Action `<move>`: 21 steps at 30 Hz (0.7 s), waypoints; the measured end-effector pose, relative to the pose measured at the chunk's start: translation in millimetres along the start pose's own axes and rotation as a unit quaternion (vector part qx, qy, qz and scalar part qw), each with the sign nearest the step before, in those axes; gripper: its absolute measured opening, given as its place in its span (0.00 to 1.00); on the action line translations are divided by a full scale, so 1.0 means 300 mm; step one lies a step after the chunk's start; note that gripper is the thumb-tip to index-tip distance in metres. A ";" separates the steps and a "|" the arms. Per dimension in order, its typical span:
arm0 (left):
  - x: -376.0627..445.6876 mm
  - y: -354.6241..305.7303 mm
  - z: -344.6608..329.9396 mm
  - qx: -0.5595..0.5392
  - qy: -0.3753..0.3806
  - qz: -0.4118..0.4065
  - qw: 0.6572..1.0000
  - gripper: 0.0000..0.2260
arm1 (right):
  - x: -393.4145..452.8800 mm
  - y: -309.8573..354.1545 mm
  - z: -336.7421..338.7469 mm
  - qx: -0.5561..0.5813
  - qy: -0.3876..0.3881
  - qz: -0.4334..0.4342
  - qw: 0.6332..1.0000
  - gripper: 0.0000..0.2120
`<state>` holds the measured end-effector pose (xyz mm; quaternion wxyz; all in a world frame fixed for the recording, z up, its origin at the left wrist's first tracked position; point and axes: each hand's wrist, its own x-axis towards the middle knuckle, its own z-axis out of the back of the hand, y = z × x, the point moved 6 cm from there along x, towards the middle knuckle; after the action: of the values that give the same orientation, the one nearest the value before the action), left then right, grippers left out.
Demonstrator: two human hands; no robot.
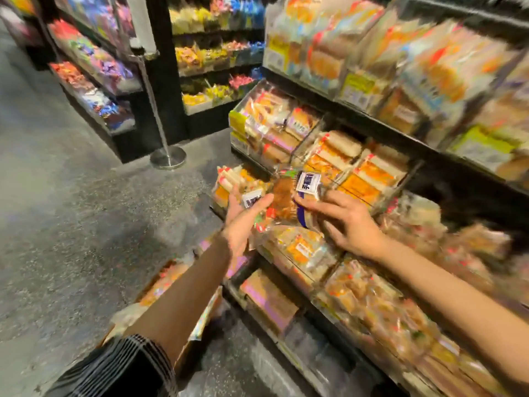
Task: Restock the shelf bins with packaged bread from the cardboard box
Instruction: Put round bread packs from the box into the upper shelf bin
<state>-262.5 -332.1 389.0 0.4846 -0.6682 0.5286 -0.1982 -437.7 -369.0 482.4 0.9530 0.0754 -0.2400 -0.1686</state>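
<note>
Sleeve (120,368), dark with thin pale stripes, at lower left of the frame, pushed up on the left forearm. Beneath that forearm, open brown cardboard box (160,285) on the floor, holding clear-wrapped bread packets, partly hidden by the arm. To lower right, blurred row of clear plastic shelf bins (372,305) packed with wrapped bread in orange and tan wrappers.

Mid-frame, left hand (243,222) palm-up, fingers curled loosely round a clear packet with a white label (252,197), thumb laid along the packet's right edge. Just beside it, right hand (347,222) reaching in from the right, fingers spread, fingertips (303,200) pressing on a clear packaged brown bread with white and blue label (289,196); whether pinched or only pressed, cannot tell through blur. Both packets held at the front edge of the middle bin row, touching each other between the two hands.

Behind the hands, clear bin of white sandwich-style bread in orange wrappers (360,167), and another bin further left with purple-labelled packets (274,124). Above, upper shelf of heavily blurred bread packs (386,53) with yellow price tags.

Left of centre, chrome stanchion post with round base (167,157) on grey speckled floor (57,196). At upper left and top centre, black shelving of colourful wrapped sweets (94,58).
</note>
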 end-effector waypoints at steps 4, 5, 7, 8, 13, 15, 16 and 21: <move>-0.021 0.081 -0.297 0.032 0.043 0.007 0.999 0.42 | -0.243 -0.071 0.185 0.138 -0.080 -0.183 0.970 0.26; -0.037 0.101 -0.373 0.055 0.039 0.000 0.998 0.37 | -0.303 -0.090 0.233 0.171 -0.120 -0.237 0.949 0.28; -0.060 0.157 -0.517 0.076 0.055 -0.009 0.996 0.32 | -0.429 -0.149 0.298 0.232 -0.201 -0.366 0.878 0.33; -0.080 0.188 -0.588 0.084 0.069 -0.012 0.994 0.30 | -0.496 -0.183 0.332 0.248 -0.234 -0.434 0.834 0.35; -0.178 0.365 -0.877 0.105 0.131 0.014 0.986 0.27 | -0.784 -0.286 0.452 0.299 -0.230 -0.567 0.732 0.13; -0.201 0.440 -0.972 0.143 0.167 0.035 0.975 0.28 | -0.917 -0.310 0.486 0.328 -0.226 -0.610 0.686 0.19; -0.204 0.479 -1.004 0.165 0.181 0.049 0.968 0.29 | -0.975 -0.319 0.501 0.339 -0.237 -0.622 0.664 0.22; -0.274 0.685 -1.202 0.174 0.255 0.144 0.940 0.16 | -1.255 -0.351 0.590 0.396 -0.320 -0.641 0.575 0.24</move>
<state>-678.4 -410.2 396.0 0.4653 -0.4171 0.6826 -0.3789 -864.8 -343.7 450.6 0.3333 0.5206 -0.4613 -0.6365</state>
